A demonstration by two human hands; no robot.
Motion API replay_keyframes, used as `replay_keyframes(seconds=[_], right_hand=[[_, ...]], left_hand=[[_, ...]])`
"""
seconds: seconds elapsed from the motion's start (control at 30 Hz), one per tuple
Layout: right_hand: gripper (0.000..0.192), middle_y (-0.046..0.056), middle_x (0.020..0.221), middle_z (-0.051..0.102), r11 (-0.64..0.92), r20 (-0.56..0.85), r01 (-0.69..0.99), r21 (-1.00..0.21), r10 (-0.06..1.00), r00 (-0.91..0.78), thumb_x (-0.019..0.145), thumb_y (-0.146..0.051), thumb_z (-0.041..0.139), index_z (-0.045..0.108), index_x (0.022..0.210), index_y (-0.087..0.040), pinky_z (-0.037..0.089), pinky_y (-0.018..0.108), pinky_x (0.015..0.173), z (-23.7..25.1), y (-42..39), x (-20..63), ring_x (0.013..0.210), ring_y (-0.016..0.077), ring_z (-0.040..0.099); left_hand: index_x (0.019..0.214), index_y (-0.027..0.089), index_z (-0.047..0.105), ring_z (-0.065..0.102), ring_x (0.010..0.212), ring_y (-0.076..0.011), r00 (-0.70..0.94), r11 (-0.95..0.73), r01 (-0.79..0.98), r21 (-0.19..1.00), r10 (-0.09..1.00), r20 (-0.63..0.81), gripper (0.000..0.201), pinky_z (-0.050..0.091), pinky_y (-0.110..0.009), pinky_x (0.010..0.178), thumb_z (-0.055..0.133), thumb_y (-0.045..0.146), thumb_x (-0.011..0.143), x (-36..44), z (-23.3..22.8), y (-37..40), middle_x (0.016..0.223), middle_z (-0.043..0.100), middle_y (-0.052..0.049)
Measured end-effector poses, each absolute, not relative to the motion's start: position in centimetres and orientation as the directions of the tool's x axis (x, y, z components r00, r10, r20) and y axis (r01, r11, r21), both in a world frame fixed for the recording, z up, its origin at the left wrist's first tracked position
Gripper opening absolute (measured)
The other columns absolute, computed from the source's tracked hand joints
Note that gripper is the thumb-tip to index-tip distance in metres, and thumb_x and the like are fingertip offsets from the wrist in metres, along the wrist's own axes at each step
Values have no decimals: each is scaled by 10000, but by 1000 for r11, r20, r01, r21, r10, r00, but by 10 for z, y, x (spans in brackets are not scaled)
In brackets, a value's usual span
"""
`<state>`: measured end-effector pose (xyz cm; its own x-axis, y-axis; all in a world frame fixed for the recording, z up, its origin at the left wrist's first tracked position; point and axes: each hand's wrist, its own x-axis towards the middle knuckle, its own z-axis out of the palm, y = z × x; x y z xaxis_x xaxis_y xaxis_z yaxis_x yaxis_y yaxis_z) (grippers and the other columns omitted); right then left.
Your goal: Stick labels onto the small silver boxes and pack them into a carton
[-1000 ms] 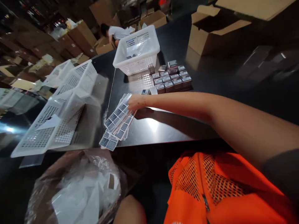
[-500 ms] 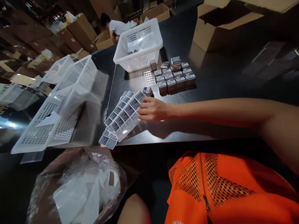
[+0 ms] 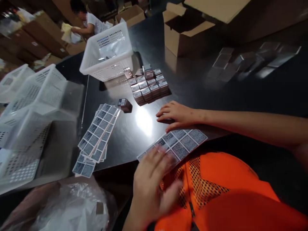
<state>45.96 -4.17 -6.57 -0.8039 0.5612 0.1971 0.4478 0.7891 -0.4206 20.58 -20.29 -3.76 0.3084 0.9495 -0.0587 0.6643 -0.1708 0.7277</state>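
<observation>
A sheet of barcode labels lies at the near edge of the dark table, partly over my orange mesh vest. My right hand rests flat just beyond the sheet, fingers spread, thumb at its far edge. My left hand, blurred, lies with its fingers apart on the sheet's near end. To the left sits a fanned stack of label sheets. A single small brown box stands beside that stack. Behind it is a tight block of several labelled small boxes.
A white basket stands behind the boxes. Stacked white baskets fill the left side. An open cardboard carton sits at the back. A bag of peeled backing paper is at lower left. Another person works far behind.
My right hand pulled one label sheet off the stack and brought it right, down to the table's near edge. My left hand came into view onto it. The camera turned right.
</observation>
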Motion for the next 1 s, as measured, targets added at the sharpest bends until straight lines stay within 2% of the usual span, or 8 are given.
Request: replay_keyframes(seconds=[0.1,0.23,0.43,0.53,0.63,0.73,0.9,1.0], right_hand=[[393,113,1270,718,735,257,418,-533,612,-748,937,-517,660,734,1154,-198,338,474,1019,-72,-42,462,1211,302,579],[410,112,1162,720,533,211,317,-784,710,-672,990,-434,572,681,1261,-147,472,340,909,-61,-37,482,1021,195,659],[364,68,949,710,524,69,389,-757,657,-751,682,-327,900,783,985,-160,478,303,828,-45,-41,516,911,201,625],[139,9,768,685,253,10,315,-915,794,-608,741,-206,811,759,863,-165,446,260,686,-44,-44,516,731,142,607],[247,-31,690,660,-27,-61,89,-996,910,-409,720,-200,794,703,946,-160,448,231,600,-41,-46,512,648,127,622],[369,-43,707,679,-47,-50,18,-999,947,-318,703,-183,782,633,1040,-177,492,227,602,-35,-48,510,653,130,657],[287,-22,737,684,9,2,41,-999,988,-156,686,-201,810,707,953,-178,497,238,652,-28,-52,512,691,122,634],[253,13,824,722,6,0,77,-997,997,-83,691,-203,822,763,934,-166,495,249,663,-29,-50,513,700,123,632]], left_hand=[[1384,248,594,314,1502,-440,322,-295,751,590,945,63,561,275,-697,1177,716,465,881,223,-54,-194,1541,507,-157],[1232,193,649,514,1349,-396,389,-415,813,408,909,149,397,422,-586,1076,672,439,922,225,-62,-177,1387,637,-169],[1163,193,673,656,873,-273,335,-329,847,418,940,61,333,516,-416,765,702,316,855,220,-38,-142,1002,690,-97],[1029,199,708,653,812,-252,326,-310,854,417,945,35,196,482,-375,721,601,242,870,226,-22,-110,904,679,-74],[1084,201,718,654,949,-301,350,-364,856,367,931,106,263,469,-414,818,641,341,875,244,-5,-72,997,711,-103],[1203,212,694,655,1028,-290,423,-430,781,453,898,122,380,458,-416,899,621,438,907,273,9,-41,1084,732,-101],[824,189,689,588,628,-164,484,-375,687,623,875,-7,271,402,-279,597,575,418,913,309,12,-18,712,677,-20],[822,183,679,614,641,-159,493,-360,648,671,870,-10,315,436,-266,600,544,442,940,308,7,-17,715,680,-20]])
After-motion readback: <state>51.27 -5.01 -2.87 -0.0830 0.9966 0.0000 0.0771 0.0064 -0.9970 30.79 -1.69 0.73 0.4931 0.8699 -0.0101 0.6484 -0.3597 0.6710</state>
